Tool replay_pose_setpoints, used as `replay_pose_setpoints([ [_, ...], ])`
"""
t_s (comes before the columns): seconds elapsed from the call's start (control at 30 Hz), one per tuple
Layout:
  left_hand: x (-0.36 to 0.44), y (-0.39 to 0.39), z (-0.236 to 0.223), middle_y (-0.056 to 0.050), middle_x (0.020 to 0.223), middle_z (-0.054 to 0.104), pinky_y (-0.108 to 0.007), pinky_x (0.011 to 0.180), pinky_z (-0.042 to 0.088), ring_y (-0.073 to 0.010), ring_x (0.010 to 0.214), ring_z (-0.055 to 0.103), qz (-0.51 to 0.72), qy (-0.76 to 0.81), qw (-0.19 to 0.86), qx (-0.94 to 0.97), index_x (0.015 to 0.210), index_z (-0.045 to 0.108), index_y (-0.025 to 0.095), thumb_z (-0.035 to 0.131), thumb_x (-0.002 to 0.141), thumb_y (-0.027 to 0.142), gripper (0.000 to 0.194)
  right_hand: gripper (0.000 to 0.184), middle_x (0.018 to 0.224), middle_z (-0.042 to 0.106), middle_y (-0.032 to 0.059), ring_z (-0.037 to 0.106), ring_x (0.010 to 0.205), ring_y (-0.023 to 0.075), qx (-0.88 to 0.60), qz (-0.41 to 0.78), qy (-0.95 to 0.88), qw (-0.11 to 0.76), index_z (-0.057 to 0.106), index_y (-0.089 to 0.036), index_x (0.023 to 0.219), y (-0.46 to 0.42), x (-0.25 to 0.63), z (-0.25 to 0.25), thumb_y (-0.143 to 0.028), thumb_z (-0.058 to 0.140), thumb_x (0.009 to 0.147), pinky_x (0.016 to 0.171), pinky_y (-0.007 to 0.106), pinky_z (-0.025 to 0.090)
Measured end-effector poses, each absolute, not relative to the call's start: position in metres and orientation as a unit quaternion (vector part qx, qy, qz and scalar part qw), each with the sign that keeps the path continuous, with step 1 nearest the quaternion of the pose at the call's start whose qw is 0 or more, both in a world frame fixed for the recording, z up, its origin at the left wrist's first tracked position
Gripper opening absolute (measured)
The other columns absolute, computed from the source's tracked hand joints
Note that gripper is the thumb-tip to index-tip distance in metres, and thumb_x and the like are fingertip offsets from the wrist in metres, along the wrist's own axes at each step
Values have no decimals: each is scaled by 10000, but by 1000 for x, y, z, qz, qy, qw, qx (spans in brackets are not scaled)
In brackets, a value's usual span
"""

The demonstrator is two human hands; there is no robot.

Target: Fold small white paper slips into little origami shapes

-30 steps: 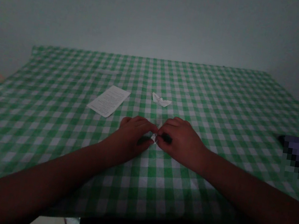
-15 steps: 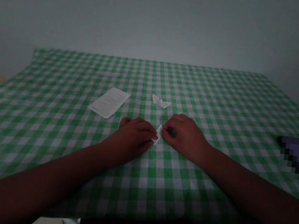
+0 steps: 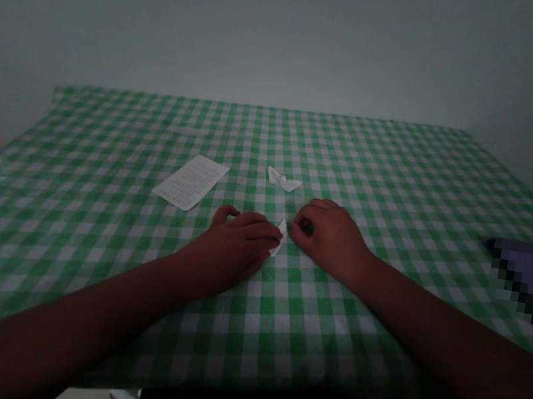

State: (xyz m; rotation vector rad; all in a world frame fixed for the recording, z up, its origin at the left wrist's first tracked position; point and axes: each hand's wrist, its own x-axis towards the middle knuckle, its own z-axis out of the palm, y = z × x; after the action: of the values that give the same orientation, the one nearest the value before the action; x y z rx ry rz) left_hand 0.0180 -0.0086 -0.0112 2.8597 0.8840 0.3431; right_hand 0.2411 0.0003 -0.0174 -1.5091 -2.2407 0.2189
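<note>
Since the earlier frame, the right hand (image 3: 334, 237) has moved right, off the folded paper (image 3: 283, 224). Its fingertips pinch shut, with nothing seen inside. The left hand (image 3: 234, 241) is nearer, closed on the folded paper, mid-frame, long side pointing up.

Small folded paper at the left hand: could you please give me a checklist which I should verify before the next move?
1. Left hand touching the small folded paper: ok.
2. Right hand apart from it: ok, a narrow gap shows.
3. Whole piece visible: not ok, fingers cover part.
4. Creases sharp: cannot tell, too small and dim.
5. Printed sheet apart from both hands: ok.
</note>
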Motion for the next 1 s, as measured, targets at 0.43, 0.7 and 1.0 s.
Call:
replay_pose_setpoints([
  [0.43,4,3,8,-64,1260,639,-482,983,313,-269,1149,544,48,220,66,972,1223,613,232,526,912,177,328,126,874,663,56,583,870,196,-409,125,-873,236,670,-165,908,-14,241,-5,-183,546,919,849,353,429],
  [0.7,13,4,-3,-50,1250,656,-424,1042,341,-225,1175,572,78,218,95,968,1087,639,208,535,978,286,170,93,843,655,37,583,840,186,-419,124,-873,216,664,-176,848,-12,243,-8,-194,581,886,813,338,419],
  [1.0,19,-6,-10,-77,1118,673,-386,957,464,-213,1043,589,133,237,40,962,929,685,153,486,1000,212,219,90,860,678,25,603,858,188,-386,153,-896,155,699,-202,846,-15,242,-9,-226,624,890,811,340,413],
])
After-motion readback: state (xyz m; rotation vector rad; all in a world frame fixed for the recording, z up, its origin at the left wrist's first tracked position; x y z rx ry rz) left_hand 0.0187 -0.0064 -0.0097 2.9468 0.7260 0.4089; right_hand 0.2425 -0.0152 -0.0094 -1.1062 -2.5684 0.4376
